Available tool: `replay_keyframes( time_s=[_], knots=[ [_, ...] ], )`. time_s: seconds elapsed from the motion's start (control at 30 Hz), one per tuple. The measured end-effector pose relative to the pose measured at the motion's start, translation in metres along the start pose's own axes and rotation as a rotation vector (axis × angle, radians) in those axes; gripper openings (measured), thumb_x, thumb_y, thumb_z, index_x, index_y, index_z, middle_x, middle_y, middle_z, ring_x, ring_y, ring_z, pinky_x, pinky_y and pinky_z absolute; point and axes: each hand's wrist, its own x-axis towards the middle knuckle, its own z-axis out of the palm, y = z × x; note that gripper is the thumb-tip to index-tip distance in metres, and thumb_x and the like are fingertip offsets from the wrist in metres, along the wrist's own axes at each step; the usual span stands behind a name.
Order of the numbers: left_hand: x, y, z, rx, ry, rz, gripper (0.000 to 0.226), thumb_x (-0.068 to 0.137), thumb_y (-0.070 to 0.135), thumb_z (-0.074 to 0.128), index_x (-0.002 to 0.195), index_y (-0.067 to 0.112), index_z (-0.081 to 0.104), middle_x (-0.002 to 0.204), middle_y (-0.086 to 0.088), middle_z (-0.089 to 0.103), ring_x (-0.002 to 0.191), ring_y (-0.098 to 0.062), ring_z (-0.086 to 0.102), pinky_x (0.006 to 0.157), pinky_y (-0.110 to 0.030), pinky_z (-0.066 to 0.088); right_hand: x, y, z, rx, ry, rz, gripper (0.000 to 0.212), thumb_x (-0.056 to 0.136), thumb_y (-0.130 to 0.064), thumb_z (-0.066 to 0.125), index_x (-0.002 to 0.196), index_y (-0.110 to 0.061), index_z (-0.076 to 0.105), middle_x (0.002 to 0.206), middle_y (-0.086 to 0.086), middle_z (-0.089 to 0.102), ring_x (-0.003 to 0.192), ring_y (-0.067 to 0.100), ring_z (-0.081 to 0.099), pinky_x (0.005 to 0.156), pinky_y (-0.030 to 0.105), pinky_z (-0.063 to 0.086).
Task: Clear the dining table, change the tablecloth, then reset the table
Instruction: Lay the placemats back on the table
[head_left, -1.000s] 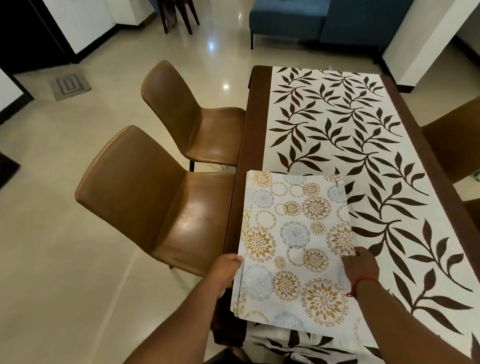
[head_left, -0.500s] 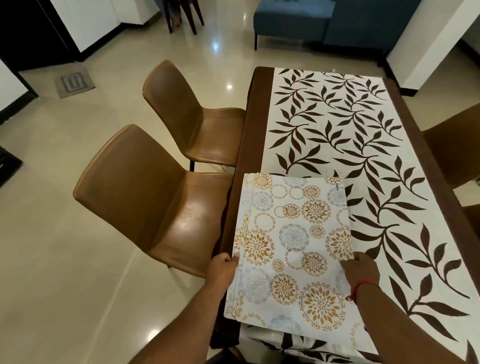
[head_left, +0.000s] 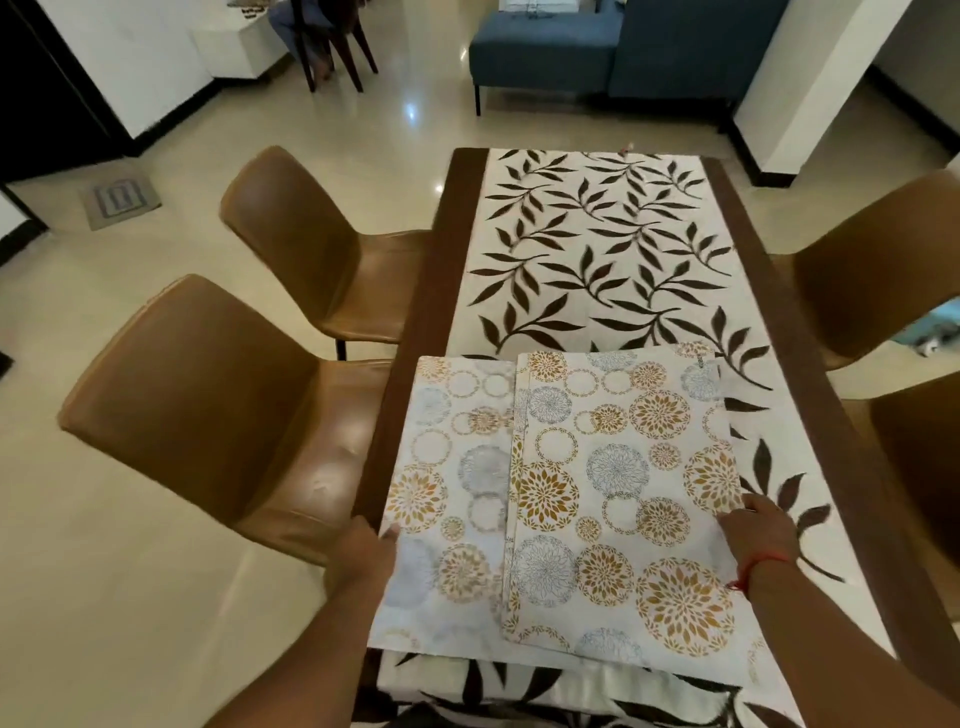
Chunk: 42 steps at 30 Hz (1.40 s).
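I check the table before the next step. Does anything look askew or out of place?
Yes. The two mats overlap: the right mat lies over the left mat, which juts past the table edge.
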Motion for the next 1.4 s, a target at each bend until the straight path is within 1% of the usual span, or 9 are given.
replay_keyframes(
  time_s=[0.07, 0.17, 0.3, 0.43, 0.7, 0.97, 1.23, 1.37, 1.4],
  knots=[
    [-0.015, 0.013, 0.006, 0.136, 0.169, 0.042, 0.039, 0.087, 0.032, 0.07, 0.112, 0.006, 0.058, 0.114, -0.019, 0.062, 0.104, -0.041, 0.06, 0.083, -0.045, 0.05, 0.026, 0.014, -0.029, -0.02, 0.019, 0.029, 0.034, 0.086, -0.003, 0.06, 0.119, -0.003, 0.067, 0.123, 0.024, 0.062, 0.111, 0.044, 0.056, 0.097, 0.046, 0.045],
    [-0.041, 0.058, 0.028, 0.215, 0.273, 0.348, 0.026, 0.081, 0.013, 0.072, 0.104, 0.005, 0.064, 0.109, -0.017, 0.061, 0.102, -0.037, 0.058, 0.085, -0.045, 0.049, 0.062, 0.038, -0.069, 0.011, 0.011, 0.069, 0.035, 0.09, -0.004, 0.058, 0.124, -0.002, 0.063, 0.128, 0.025, 0.059, 0.116, 0.046, 0.054, 0.1, 0.049, 0.045],
    [-0.095, 0.146, 0.098, 0.059, 0.015, 0.739, 0.026, 0.088, 0.011, 0.063, 0.113, 0.004, 0.063, 0.113, -0.015, 0.059, 0.108, -0.035, 0.058, 0.094, -0.042, 0.049, 0.106, 0.074, -0.119, 0.06, -0.017, 0.106, 0.026, 0.088, -0.006, 0.057, 0.112, -0.006, 0.067, 0.111, 0.017, 0.065, 0.102, 0.039, 0.058, 0.093, 0.051, 0.051],
    [-0.143, 0.211, 0.162, 0.244, -0.377, 0.745, 0.042, 0.093, 0.034, 0.038, 0.122, 0.009, 0.055, 0.121, -0.008, 0.051, 0.119, -0.028, 0.05, 0.098, -0.037, 0.044, 0.136, 0.105, -0.148, 0.06, -0.021, 0.143, 0.029, 0.084, -0.014, 0.055, 0.109, -0.015, 0.069, 0.105, 0.01, 0.068, 0.099, 0.035, 0.061, 0.092, 0.049, 0.052],
    [-0.189, 0.244, 0.199, 0.539, -0.296, 0.939, 0.048, 0.098, 0.038, 0.051, 0.141, 0.017, 0.043, 0.151, -0.004, 0.031, 0.135, -0.025, 0.032, 0.108, -0.037, 0.037, 0.171, 0.137, -0.161, 0.064, -0.088, 0.139, 0.017, 0.086, -0.007, 0.052, 0.084, -0.016, 0.066, 0.092, 0.01, 0.07, 0.086, 0.034, 0.064, 0.087, 0.052, 0.055],
    [-0.201, 0.25, 0.193, 0.547, -0.249, 0.917, 0.046, 0.098, 0.042, 0.048, 0.136, 0.017, 0.047, 0.151, 0.002, 0.031, 0.134, -0.022, 0.033, 0.105, -0.038, 0.04, 0.152, 0.121, -0.166, -0.002, -0.055, 0.077, 0.017, 0.088, -0.002, 0.052, 0.09, -0.015, 0.063, 0.084, 0.007, 0.063, 0.082, 0.029, 0.059, 0.077, 0.036, 0.05],
    [-0.201, 0.261, 0.185, 0.46, -0.447, 0.758, 0.053, 0.098, 0.045, 0.05, 0.143, 0.018, 0.045, 0.154, 0.0, 0.027, 0.14, -0.026, 0.026, 0.113, -0.039, 0.032, 0.134, 0.115, -0.167, -0.107, 0.039, -0.134, 0.019, 0.096, -0.017, 0.052, 0.112, -0.022, 0.06, 0.098, 0.005, 0.066, 0.089, 0.028, 0.062, 0.083, 0.045, 0.053],
    [-0.193, 0.269, 0.171, 0.097, -0.531, 0.567, 0.03, 0.098, 0.043, 0.051, 0.106, 0.015, 0.06, 0.115, -0.007, 0.061, 0.104, -0.022, 0.059, 0.093, -0.04, 0.051, 0.131, 0.107, -0.182, 0.04, -0.047, -0.134, 0.016, 0.097, -0.016, 0.056, 0.112, -0.018, 0.061, 0.11, 0.007, 0.067, 0.103, 0.031, 0.062, 0.094, 0.053, 0.05],
    [-0.193, 0.272, 0.163, -0.041, -0.557, 0.501, 0.03, 0.1, 0.039, 0.051, 0.112, 0.014, 0.061, 0.114, -0.005, 0.062, 0.1, -0.02, 0.06, 0.087, -0.035, 0.052, 0.128, 0.102, -0.186, 0.083, -0.051, -0.13, 0.015, 0.097, -0.014, 0.056, 0.111, -0.018, 0.061, 0.111, 0.008, 0.067, 0.104, 0.03, 0.062, 0.095, 0.054, 0.05]
  ],
)
